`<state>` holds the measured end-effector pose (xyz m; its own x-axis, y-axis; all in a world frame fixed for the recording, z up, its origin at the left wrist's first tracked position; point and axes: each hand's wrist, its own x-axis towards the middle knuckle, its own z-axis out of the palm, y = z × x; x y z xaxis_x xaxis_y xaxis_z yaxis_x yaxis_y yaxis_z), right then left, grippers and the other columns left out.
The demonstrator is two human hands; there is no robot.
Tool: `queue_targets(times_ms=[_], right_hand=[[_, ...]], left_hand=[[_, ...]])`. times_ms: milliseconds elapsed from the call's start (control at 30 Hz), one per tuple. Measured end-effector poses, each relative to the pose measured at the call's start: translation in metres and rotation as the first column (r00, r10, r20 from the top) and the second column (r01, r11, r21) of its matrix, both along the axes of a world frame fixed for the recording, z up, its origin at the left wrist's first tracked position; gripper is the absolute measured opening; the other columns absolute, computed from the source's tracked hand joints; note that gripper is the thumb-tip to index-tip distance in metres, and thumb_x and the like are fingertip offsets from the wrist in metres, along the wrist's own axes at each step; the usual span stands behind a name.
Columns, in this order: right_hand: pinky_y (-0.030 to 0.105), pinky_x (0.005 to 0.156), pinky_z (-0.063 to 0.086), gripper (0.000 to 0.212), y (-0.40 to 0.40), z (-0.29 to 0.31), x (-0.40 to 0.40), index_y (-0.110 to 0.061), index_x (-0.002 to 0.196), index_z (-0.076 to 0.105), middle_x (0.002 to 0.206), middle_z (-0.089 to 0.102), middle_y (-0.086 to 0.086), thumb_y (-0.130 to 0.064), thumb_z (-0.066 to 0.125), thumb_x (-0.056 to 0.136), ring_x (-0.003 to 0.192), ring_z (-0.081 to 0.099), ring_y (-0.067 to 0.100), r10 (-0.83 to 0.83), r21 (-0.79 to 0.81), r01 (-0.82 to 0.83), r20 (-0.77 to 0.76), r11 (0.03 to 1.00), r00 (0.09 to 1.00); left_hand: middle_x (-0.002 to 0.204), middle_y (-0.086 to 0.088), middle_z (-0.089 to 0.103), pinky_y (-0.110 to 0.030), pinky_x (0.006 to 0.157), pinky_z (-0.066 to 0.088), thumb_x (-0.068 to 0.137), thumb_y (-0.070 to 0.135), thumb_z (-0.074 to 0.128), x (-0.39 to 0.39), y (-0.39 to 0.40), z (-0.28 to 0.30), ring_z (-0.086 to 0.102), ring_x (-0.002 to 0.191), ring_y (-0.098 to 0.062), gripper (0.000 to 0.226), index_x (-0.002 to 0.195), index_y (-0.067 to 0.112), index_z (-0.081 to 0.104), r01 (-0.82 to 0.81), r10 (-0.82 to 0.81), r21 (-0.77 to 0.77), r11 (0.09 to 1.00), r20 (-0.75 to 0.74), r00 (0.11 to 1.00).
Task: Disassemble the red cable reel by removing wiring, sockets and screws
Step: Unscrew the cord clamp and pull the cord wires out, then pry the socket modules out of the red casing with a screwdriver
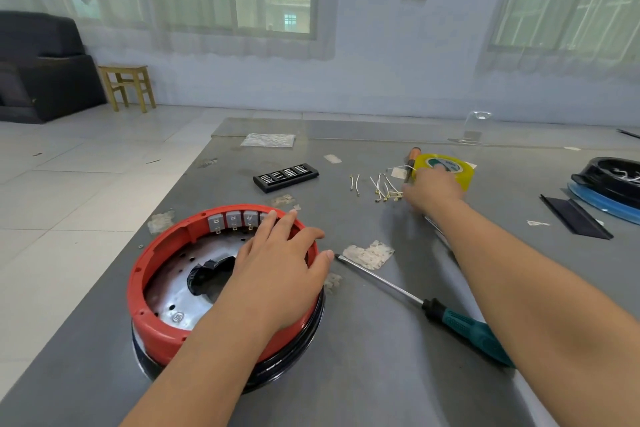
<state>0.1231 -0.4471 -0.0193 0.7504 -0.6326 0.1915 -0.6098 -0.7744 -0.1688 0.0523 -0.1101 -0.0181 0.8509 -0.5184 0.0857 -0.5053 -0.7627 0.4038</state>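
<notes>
1. We work at one grey table.
2. One red cable reel sits near its left front, open side up, over a black coil.
3. Our left hand lies on the reel's right rim, fingers straight.
4. Our right hand reaches to one yellow tape roll; we cannot tell its grip.
5. One green-handled screwdriver lies between our arms.
6. One black bit case lies beyond the reel.
7. We count three grey sockets plainly in the reel's far wall.
8. Several loose wires lie beside our right hand.
</notes>
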Motion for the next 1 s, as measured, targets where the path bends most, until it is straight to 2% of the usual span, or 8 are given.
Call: queue_targets(times_ms=[100, 200, 267, 533, 700, 767, 867, 1000], right_hand=[[0.045, 0.107, 0.044, 0.057, 0.012, -0.004, 0.0, -0.029, 0.151, 0.046, 0.154, 0.046, 0.01, -0.058, 0.04, 0.102, 0.138, 0.048, 0.035, 0.211, 0.011, -0.214, -0.227, 0.977, 0.951], [0.048, 0.122, 0.028, 0.067, 0.02, -0.013, 0.007, -0.033, 0.16, 0.032, 0.166, 0.032, 0.006, -0.067, 0.025, 0.102, 0.151, 0.032, 0.033, 0.238, 0.104, -0.214, -0.386, 0.971, 0.891], [0.05, 0.125, 0.022, 0.069, 0.021, -0.018, 0.011, -0.034, 0.161, 0.028, 0.168, 0.027, 0.006, -0.069, 0.022, 0.102, 0.153, 0.027, 0.033, 0.25, 0.126, -0.218, -0.387, 0.968, 0.888], [0.053, 0.124, 0.024, 0.072, 0.015, -0.027, 0.018, -0.032, 0.162, 0.021, 0.169, 0.022, 0.011, -0.069, 0.025, 0.101, 0.155, 0.023, 0.033, 0.237, 0.111, -0.211, -0.355, 0.971, 0.904], [0.056, 0.126, 0.014, 0.077, 0.021, -0.02, 0.008, -0.033, 0.164, 0.004, 0.171, 0.0, 0.014, -0.07, 0.029, 0.101, 0.157, 0.011, 0.04, 0.243, 0.156, -0.199, -0.355, 0.968, 0.903], [0.054, 0.126, 0.013, 0.078, 0.031, -0.01, -0.002, -0.03, 0.164, 0.007, 0.171, -0.003, 0.014, -0.069, 0.032, 0.101, 0.157, 0.01, 0.039, 0.254, 0.127, -0.223, -0.337, 0.966, 0.907], [0.046, 0.124, 0.02, 0.076, 0.061, 0.007, -0.029, -0.023, 0.163, 0.021, 0.171, 0.011, 0.014, -0.062, 0.042, 0.102, 0.156, 0.019, 0.034, 0.387, 0.14, -0.363, -0.22, 0.921, 0.895], [0.028, 0.116, 0.029, 0.058, 0.123, 0.009, -0.083, -0.021, 0.154, 0.043, 0.159, 0.044, 0.003, -0.047, 0.052, 0.103, 0.145, 0.041, 0.019, 0.586, 0.151, -0.605, 0.154, 0.782, 0.796]], left_hand=[[0.176, 0.011, 0.009, -0.047, 0.129, 0.011, 0.107, 0.061, 0.036, -0.001, 0.0, 0.001, -0.008, 0.162, -0.011, 0.047, 0.152, 0.049, 0.043, 0.004, -0.004, -0.005, 1.0, -0.008, 1.0], [0.176, 0.012, 0.009, -0.048, 0.129, 0.012, 0.107, 0.061, 0.036, 0.0, 0.001, 0.001, -0.007, 0.162, -0.012, 0.047, 0.151, 0.049, 0.043, 0.002, -0.002, -0.011, 1.0, -0.013, 1.0], [0.176, 0.012, 0.009, -0.048, 0.129, 0.013, 0.106, 0.06, 0.036, 0.0, 0.0, 0.0, -0.006, 0.162, -0.011, 0.047, 0.151, 0.049, 0.043, 0.002, -0.002, -0.015, 1.0, -0.014, 1.0], [0.176, 0.013, 0.009, -0.048, 0.129, 0.014, 0.106, 0.06, 0.038, 0.003, -0.001, -0.003, -0.002, 0.162, -0.01, 0.047, 0.151, 0.049, 0.044, -0.004, 0.004, -0.031, 1.0, -0.006, 1.0], [0.176, 0.011, 0.011, -0.047, 0.129, 0.015, 0.106, 0.06, 0.04, 0.002, 0.001, -0.003, 0.001, 0.162, -0.011, 0.047, 0.151, 0.048, 0.045, 0.012, -0.013, -0.047, 0.999, -0.019, 1.0], [0.176, 0.009, 0.012, -0.046, 0.129, 0.015, 0.106, 0.059, 0.041, 0.002, 0.001, -0.002, 0.003, 0.162, -0.013, 0.048, 0.152, 0.046, 0.047, 0.019, -0.02, -0.064, 0.998, -0.022, 1.0], [0.175, 0.006, 0.02, -0.044, 0.129, 0.023, 0.106, 0.058, 0.045, 0.001, 0.002, 0.001, 0.014, 0.162, -0.015, 0.049, 0.151, 0.042, 0.051, 0.021, -0.024, -0.113, 0.993, -0.02, 1.0], [0.142, 0.011, 0.066, -0.041, 0.109, 0.048, 0.106, 0.049, 0.05, -0.01, 0.004, 0.01, 0.057, 0.135, -0.015, 0.037, 0.138, 0.037, 0.063, -0.029, 0.071, -0.257, 0.966, 0.156, 0.985]])
